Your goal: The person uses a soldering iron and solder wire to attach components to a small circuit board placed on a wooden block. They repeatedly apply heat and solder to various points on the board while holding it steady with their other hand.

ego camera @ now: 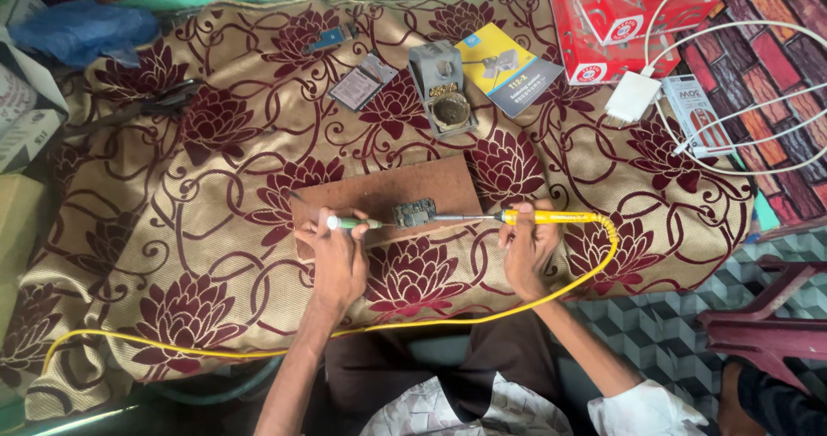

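Note:
A small circuit board (414,213) lies on a brown wooden board (388,190) laid over a flowered beige and maroon cloth (215,186). My left hand (338,255) grips a thin green-handled tool (353,223) whose tip meets the circuit board's left side. My right hand (527,246) holds a yellow soldering iron (538,217); its metal tip reaches the circuit board from the right. The iron's yellow cable (482,307) loops round to the right and runs off toward the left edge.
Beyond the wooden board stand a grey soldering stand (444,87), a yellow and blue booklet (508,70), a small flat pack (362,83) and a blue part (332,38). Red boxes (620,14), a white charger (633,97) and white cables (749,109) lie at the right. A maroon stool (767,328) stands lower right.

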Demonstrator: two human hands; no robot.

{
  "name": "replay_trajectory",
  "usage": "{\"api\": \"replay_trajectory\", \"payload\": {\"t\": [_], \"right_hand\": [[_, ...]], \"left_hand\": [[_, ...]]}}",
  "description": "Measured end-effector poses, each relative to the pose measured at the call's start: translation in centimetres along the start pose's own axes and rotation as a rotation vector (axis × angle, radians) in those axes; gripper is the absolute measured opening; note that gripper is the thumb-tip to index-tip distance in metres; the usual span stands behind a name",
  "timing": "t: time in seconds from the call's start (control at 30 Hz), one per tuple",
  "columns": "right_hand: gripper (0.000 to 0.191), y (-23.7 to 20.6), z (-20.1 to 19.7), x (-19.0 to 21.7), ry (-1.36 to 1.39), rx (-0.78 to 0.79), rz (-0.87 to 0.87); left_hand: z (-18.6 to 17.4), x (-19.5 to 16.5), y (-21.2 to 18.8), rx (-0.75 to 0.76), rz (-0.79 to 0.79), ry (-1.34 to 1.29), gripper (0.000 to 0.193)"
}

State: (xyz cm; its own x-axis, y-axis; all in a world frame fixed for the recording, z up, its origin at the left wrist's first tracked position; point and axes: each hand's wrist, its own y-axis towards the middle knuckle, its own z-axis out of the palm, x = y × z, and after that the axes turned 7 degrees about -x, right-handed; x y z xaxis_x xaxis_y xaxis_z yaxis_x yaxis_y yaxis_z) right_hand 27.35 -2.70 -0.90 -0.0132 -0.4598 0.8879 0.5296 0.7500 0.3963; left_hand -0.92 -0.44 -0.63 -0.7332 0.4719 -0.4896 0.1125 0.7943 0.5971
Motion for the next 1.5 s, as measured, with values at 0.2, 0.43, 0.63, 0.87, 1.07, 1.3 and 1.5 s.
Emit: {"api": "replay_trajectory", "payload": {"t": [0.2, 0.43, 0.63, 0.87, 1.07, 1.3, 1.5], "right_hand": [[0.023, 0.8, -0.2, 1.1, -0.180, 0.062, -0.141], [0.022, 2.4, 1.2, 4.6, -0.403, 0.224, -0.407], [0.022, 3.2, 3.9, 9.1, -0.454, 0.487, -0.263], [0.021, 4.2, 7.6, 12.6, -0.572, 0.565, -0.412], [0.024, 4.5, 8.2, 13.9, -0.597, 0.636, -0.375], [0.025, 4.4, 8.2, 13.4, -0.748, 0.528, -0.388], [0.029, 3.7, 7.6, 12.2, -0.815, 0.385, -0.590]], "left_hand": [[-0.1, -0.2, 0.1, 0.019, -0.007, 0.019, 0.022], [-0.5, -0.4, 0.3, 0.002, 0.012, -0.036, 0.019], [-0.7, -0.6, 0.4, -0.016, 0.034, -0.038, 0.017], [-0.8, -0.7, 0.5, 0.005, -0.001, -0.018, 0.019], [-0.9, -0.7, 0.6, 0.027, 0.008, -0.041, 0.022], [-0.9, -0.9, 0.6, 0.004, 0.022, -0.115, 0.020], [-0.9, -1.0, 0.6, 0.042, -0.044, -0.050, 0.021]]}}
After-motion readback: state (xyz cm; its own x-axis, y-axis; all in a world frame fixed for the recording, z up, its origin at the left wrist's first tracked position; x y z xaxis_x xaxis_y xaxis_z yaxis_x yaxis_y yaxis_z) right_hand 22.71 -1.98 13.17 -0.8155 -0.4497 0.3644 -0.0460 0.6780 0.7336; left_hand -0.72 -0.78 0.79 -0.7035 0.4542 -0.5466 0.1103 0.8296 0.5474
